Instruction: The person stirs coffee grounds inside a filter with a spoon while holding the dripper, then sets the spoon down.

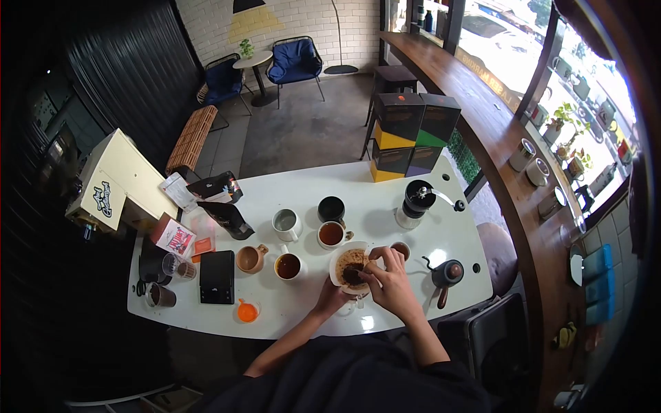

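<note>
A white dripper [335, 270] with brown coffee grounds [353, 265] inside stands near the front edge of the white table, seemingly lined with a paper filter. My left hand [332, 297] curls around its lower left side. Over the grounds, my right hand [390, 279] is closed in a pinch at the right rim; what its fingertips hold, if anything, is hidden. A small cup [401, 250] stands just beyond my right hand. Left of the dripper are a white mug [288, 266] of dark liquid and another mug [331, 235] of reddish-brown liquid.
A gooseneck kettle [447, 274] and a hand grinder [416, 201] stand to the right, stacked boxes [406, 141] behind. On the left are a black scale [217, 277], an orange cup [247, 311], a brown mug [250, 259] and coffee bags [227, 218].
</note>
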### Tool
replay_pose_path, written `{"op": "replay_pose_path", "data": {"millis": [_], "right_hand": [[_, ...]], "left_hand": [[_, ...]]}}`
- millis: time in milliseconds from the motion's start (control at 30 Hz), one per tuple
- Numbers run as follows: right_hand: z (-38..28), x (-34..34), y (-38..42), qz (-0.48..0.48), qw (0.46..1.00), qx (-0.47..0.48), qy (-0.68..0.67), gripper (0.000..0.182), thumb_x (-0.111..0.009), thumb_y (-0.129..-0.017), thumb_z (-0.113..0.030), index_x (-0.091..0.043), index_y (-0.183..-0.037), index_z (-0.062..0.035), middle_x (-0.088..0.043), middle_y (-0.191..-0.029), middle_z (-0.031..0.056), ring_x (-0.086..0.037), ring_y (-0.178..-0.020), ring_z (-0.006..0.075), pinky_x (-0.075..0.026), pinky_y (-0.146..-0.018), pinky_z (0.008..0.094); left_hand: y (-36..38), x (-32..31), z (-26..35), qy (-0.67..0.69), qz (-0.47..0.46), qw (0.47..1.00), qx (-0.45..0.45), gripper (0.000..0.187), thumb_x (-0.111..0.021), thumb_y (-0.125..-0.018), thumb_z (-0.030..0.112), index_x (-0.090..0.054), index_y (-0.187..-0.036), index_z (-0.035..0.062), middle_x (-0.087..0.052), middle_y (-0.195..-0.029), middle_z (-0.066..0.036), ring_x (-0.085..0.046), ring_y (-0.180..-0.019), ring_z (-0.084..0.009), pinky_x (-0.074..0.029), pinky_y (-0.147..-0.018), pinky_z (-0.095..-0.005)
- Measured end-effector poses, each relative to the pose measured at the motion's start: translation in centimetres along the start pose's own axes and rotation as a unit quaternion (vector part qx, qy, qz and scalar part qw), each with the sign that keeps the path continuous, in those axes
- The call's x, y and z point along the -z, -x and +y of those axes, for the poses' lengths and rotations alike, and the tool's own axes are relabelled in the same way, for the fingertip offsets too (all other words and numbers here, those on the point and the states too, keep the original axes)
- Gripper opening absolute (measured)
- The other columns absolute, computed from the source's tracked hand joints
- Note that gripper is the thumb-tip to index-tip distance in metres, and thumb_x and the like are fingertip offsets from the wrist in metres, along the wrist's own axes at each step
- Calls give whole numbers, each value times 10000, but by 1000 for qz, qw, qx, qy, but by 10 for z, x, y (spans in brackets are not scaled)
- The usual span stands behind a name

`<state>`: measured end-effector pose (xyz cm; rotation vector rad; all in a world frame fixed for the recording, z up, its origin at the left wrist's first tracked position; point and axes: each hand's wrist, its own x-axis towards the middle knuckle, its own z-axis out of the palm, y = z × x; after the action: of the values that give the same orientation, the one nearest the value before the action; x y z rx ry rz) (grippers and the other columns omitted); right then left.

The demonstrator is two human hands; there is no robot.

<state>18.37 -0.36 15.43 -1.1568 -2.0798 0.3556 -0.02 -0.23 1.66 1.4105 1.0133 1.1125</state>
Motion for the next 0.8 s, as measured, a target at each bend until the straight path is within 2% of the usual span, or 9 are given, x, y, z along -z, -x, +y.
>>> {"op": "replay_pose_path", "data": {"millis": [167,233,300,333,400,500,567,733,800], "right_hand": [[-1,4,-3,24,999,12,23,153,-747,-844,-102,-730,-988,-54,-558,-1161,120,-530,-1132,339,-399,-1010,475],[7,1,-3,-45,998,34,-5,145,-748,-841,-94,-732,-980,-59,-557,-1165,118,-531,-1128,333,-405,-998,470],[13,0,-4,-46,997,43,-33,148,-752,-835,-89,-731,-980,-67,-556,-1164,115,-529,-1130,329,-410,-991,461],[16,1,-6,-29,998,38,-32,158,-758,-825,-80,-731,-980,-70,-555,-1163,112,-528,-1133,330,-413,-985,460],[23,3,-7,-14,999,32,-29,169,-763,-815,-72,-731,-980,-73,-555,-1162,109,-528,-1136,331,-416,-980,459],[29,4,-8,-31,996,75,-31,196,-774,-793,-57,-727,-982,-74,-556,-1158,108,-530,-1129,334,-422,-958,456],[32,6,-9,-45,991,86,-93,213,-778,-781,-42,-726,-985,-76,-560,-1152,106,-535,-1119,334,-425,-939,457],[40,12,-8,-8,993,103,-51,187,-783,-811,-72,-728,-991,-72,-566,-1146,108,-539,-1108,334,-427,-942,461],[42,13,-9,-58,990,86,-99,165,-783,-826,-97,-740,-984,-78,-571,-1149,108,-538,-1110,334,-428,-947,464]], "left_hand": [[-2,5,-12,-44,-12,999,-30,623,-891,-760,108,-612,-1313,36,-711,-1243,-86,-675,-1173,-201,-566,-982,-377],[-3,7,-14,-48,-13,998,-26,624,-886,-768,108,-606,-1321,37,-707,-1245,-83,-673,-1179,-200,-565,-989,-374],[-2,11,-17,-5,-50,997,55,788,-857,-837,122,-430,-1499,72,-557,-1456,-90,-562,-1326,-210,-480,-1123,-385],[-1,10,-19,-9,-47,997,55,788,-857,-837,122,-430,-1499,72,-557,-1456,-90,-562,-1326,-210,-480,-1123,-385],[-1,4,-21,204,-37,975,75,798,-840,-864,134,-396,-1526,90,-530,-1484,-87,-545,-1347,-216,-489,-1128,-411],[-4,-1,-23,253,16,963,95,736,-866,-827,151,-494,-1455,59,-624,-1381,-68,-622,-1245,-181,-541,-1040,-367],[-1,0,-23,219,20,971,90,745,-868,-825,160,-491,-1459,59,-622,-1386,-72,-624,-1247,-186,-540,-1045,-371],[-3,-4,-8,134,16,989,56,736,-850,-830,143,-494,-1469,67,-620,-1404,-90,-631,-1254,-211,-539,-1065,-403],[-7,-4,5,100,16,994,49,739,-835,-836,117,-483,-1484,74,-625,-1405,-92,-622,-1269,-212,-540,-1066,-404]]}}
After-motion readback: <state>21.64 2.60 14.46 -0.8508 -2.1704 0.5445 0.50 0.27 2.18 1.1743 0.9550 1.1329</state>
